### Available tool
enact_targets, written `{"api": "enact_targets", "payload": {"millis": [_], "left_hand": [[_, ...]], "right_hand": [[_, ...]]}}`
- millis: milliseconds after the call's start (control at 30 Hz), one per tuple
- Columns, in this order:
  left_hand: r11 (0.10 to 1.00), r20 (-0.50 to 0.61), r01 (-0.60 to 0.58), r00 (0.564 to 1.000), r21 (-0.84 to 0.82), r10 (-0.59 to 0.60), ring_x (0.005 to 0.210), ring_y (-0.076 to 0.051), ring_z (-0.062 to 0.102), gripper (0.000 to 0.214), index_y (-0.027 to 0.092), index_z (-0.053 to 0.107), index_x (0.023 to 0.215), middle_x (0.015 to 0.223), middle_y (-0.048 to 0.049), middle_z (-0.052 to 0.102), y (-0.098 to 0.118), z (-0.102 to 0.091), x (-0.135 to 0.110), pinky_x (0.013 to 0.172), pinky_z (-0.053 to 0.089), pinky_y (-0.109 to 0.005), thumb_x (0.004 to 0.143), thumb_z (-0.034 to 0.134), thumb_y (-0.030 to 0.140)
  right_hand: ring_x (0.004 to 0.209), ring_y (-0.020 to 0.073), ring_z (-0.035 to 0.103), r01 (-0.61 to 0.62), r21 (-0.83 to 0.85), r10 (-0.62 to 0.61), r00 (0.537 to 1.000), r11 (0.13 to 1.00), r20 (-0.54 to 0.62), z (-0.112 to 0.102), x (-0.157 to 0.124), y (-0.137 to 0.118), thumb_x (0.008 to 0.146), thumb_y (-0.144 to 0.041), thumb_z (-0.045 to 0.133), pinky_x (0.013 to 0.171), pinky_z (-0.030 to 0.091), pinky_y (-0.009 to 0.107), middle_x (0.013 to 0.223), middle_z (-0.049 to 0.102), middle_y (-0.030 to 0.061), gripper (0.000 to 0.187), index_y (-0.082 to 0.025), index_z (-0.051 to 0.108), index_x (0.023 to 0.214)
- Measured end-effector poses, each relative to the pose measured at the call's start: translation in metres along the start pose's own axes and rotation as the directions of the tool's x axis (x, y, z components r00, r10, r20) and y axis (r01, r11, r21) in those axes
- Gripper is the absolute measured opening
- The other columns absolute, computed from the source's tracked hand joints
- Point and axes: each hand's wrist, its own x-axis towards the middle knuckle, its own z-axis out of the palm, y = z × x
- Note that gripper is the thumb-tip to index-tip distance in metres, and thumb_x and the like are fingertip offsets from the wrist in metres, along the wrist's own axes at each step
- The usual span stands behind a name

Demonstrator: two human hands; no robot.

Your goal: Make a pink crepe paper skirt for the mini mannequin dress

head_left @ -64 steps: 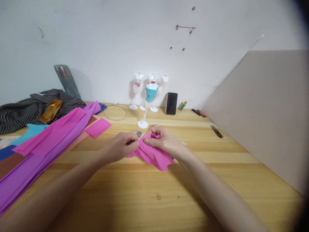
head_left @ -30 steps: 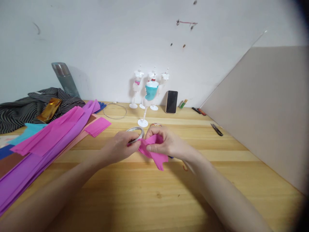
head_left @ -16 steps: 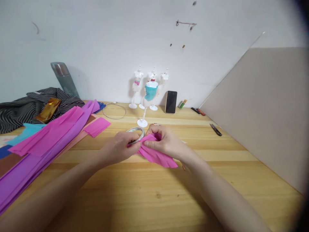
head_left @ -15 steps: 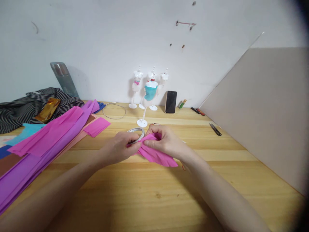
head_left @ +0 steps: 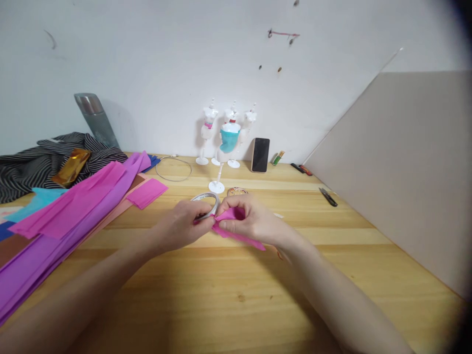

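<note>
Both of my hands meet over the middle of the wooden table (head_left: 228, 295). My left hand (head_left: 180, 226) pinches one end of a small pink tissue paper piece (head_left: 236, 231). My right hand (head_left: 250, 219) is closed round the gathered paper, which trails toward me below its fingers. A roll of clear tape (head_left: 205, 200) lies on the table just behind my left fingers. A small white mannequin with a teal skirt (head_left: 227, 142) stands behind the hands.
Long pink and purple tissue sheets (head_left: 70, 211) lie at the left, with striped cloth (head_left: 44, 162) and a metal flask (head_left: 94, 118) behind. More small mannequins (head_left: 206, 132), a phone (head_left: 260, 155), a wire ring (head_left: 173, 168) and snips (head_left: 328, 196) stand further back. A grey board (head_left: 405, 167) leans at right.
The pink paper has been gathered tighter between my hands; its hanging part looks narrower and flatter than before. Both hands have stayed in nearly the same place.
</note>
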Motion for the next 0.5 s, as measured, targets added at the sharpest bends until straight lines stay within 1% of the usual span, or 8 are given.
{"api": "enact_targets", "payload": {"millis": [133,267,367,500], "left_hand": [[1.000,0.013,-0.009,1.000,0.018,0.009,0.054,-0.008,0.026,0.028,0.018,0.028,0.058,0.056,0.0058,0.026,0.0012,-0.0011,-0.0003,0.052,0.019,-0.026,0.081,0.044,0.022],[0.999,0.010,-0.018,1.000,0.029,0.017,0.054,-0.008,0.025,0.030,0.018,0.027,0.059,0.056,0.0059,0.025,0.0028,-0.0025,-0.0001,0.052,0.018,-0.026,0.081,0.046,0.023],[0.999,0.005,-0.022,1.000,0.040,0.022,0.054,-0.008,0.024,0.031,0.018,0.026,0.059,0.056,0.0060,0.025,0.0026,-0.0023,0.0000,0.052,0.018,-0.026,0.081,0.046,0.023],[0.997,-0.004,-0.031,0.999,0.074,0.032,0.053,-0.008,0.024,0.030,0.018,0.025,0.060,0.056,0.0060,0.026,0.0019,-0.0015,-0.0003,0.052,0.018,-0.026,0.081,0.046,0.023]], "right_hand": [[0.050,0.0101,0.047,-0.039,0.029,0.039,0.999,0.999,0.004,0.0007,0.0008,0.0011,0.071,-0.028,0.065,0.048,0.037,0.023,0.057,0.054,-0.0017,0.013,-0.015,0.063,0.073],[0.056,0.0113,0.051,-0.016,0.004,0.017,0.998,1.000,-0.061,0.0015,0.0022,-0.0005,0.070,-0.026,0.065,0.051,0.040,0.024,0.060,0.057,-0.0004,0.011,-0.016,0.061,0.067],[0.059,0.0117,0.051,-0.015,-0.046,0.009,0.993,0.999,-0.121,0.0019,0.0030,-0.0010,0.068,-0.025,0.066,0.053,0.040,0.024,0.062,0.056,-0.0004,0.011,-0.017,0.059,0.065],[0.060,0.0122,0.050,-0.018,-0.061,0.010,0.991,0.998,-0.132,0.0020,0.0041,0.0009,0.067,-0.027,0.065,0.055,0.040,0.025,0.065,0.056,0.0001,0.013,-0.016,0.057,0.065]]}}
